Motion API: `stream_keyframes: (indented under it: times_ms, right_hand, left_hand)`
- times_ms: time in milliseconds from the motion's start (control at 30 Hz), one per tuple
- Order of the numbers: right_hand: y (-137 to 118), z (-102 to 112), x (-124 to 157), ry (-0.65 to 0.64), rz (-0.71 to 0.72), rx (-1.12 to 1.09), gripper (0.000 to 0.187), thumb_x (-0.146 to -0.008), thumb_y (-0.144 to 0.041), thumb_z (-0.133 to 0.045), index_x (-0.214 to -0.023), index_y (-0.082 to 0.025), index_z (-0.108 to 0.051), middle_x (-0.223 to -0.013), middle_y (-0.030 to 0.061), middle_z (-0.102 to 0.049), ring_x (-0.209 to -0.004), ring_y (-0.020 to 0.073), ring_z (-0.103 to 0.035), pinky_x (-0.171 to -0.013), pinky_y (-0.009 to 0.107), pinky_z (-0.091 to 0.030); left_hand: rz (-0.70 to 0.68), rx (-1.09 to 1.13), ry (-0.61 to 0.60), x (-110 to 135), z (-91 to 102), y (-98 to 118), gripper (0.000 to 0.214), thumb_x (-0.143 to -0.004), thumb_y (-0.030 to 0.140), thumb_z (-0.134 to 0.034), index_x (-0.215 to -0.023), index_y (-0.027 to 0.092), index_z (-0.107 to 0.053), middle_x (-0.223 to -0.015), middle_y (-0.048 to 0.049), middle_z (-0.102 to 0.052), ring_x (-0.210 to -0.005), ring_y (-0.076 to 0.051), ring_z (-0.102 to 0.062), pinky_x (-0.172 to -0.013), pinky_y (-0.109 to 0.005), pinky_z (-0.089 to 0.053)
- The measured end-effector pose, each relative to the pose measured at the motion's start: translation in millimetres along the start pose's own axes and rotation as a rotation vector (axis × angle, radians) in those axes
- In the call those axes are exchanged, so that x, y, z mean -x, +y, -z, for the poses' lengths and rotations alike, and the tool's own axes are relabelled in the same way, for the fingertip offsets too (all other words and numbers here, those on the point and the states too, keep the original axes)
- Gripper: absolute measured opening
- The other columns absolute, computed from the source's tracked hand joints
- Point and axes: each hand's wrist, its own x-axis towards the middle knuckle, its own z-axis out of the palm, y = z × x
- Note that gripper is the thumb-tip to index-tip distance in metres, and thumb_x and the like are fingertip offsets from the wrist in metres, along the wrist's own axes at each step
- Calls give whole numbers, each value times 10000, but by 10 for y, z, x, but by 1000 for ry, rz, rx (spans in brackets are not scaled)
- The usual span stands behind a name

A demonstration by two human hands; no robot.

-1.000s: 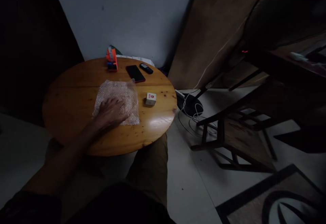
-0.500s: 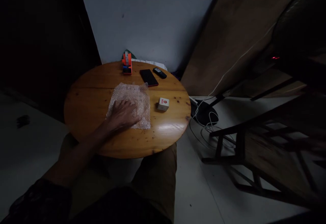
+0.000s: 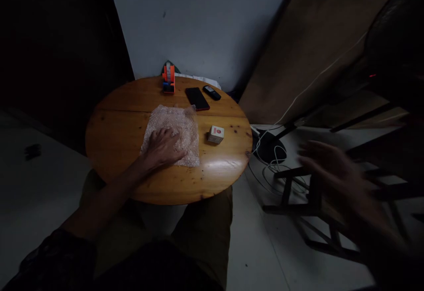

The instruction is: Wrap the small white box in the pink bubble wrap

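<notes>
A sheet of bubble wrap [image 3: 189, 137] lies spread on the round wooden table [image 3: 115, 138]. My left hand [image 3: 163, 147] rests palm down on its left middle part, fingers stretched and apart. Just right of the sheet stands a small white box [image 3: 216, 134] with a red mark, touched by neither hand. Off the table's right side, my right hand [image 3: 326, 163] hangs in the air above the dark wooden chair. It is blurred by motion, but its thumb and fingers look apart, with nothing visible between them.
Toward the table's far edge stand an orange tape dispenser [image 3: 168, 79], a black smartphone [image 3: 197, 99] and a dark keypad phone [image 3: 212, 92]. A wooden chair [image 3: 300, 211] stands at the right. White cables [image 3: 276, 164] lie coiled on the floor beside the table.
My right hand has come into view at the right. My left hand remains flat on the bubble wrap. The whole view has shifted slightly.
</notes>
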Motion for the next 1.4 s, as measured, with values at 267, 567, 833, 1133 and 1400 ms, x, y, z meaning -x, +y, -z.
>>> stream_keyframes:
  times_ms: [267,567,833,1133,1400]
  right_hand:
    - [-218,-1659,-530,-437,289,28,789,-680,-378,-808,-1402,-212,-536,-1352,173,-633,-1164,345,-648,-929,544,-556]
    - [-811,-1781,-410,-454,196,-432,465,-699,-464,-816,-1058,-221,-650,-1033,46,-725,-909,213,-688,-808,380,-579]
    - [-1274,-2574,-299,-668,241,-642,439,-725,-435,-774,-1066,-231,-588,-1030,36,-703,-942,209,-665,-834,361,-555]
    - [-877,-2833,-236,-785,417,-292,674,-701,-227,-694,-1356,-204,-534,-1155,72,-691,-1053,252,-652,-927,393,-524]
    - [-1006,-2677,-216,-725,462,-126,520,-697,-216,-670,-1217,-216,-640,-1068,51,-720,-1020,269,-640,-934,420,-509]
  left_hand:
    - [4,31,32,3,-70,-24,623,-852,600,-591,-1379,267,-591,-1509,-139,-511,-1388,-381,-422,-1139,-564,-291]
    - [27,148,65,6,-62,27,693,-785,572,-687,-1390,257,-563,-1658,-131,-300,-1498,-429,-259,-1170,-607,-258]
    - [265,369,281,-123,87,-365,405,-809,120,-477,-1162,166,-668,-1289,-101,-661,-1224,-253,-590,-1069,-380,-465]
    - [324,127,205,-98,-12,-458,245,-878,267,-511,-1007,215,-712,-1168,-122,-676,-1123,-335,-578,-940,-475,-480]
    - [304,86,189,-81,-25,-463,260,-867,267,-540,-1057,223,-711,-1207,-131,-651,-1164,-358,-540,-943,-499,-466]
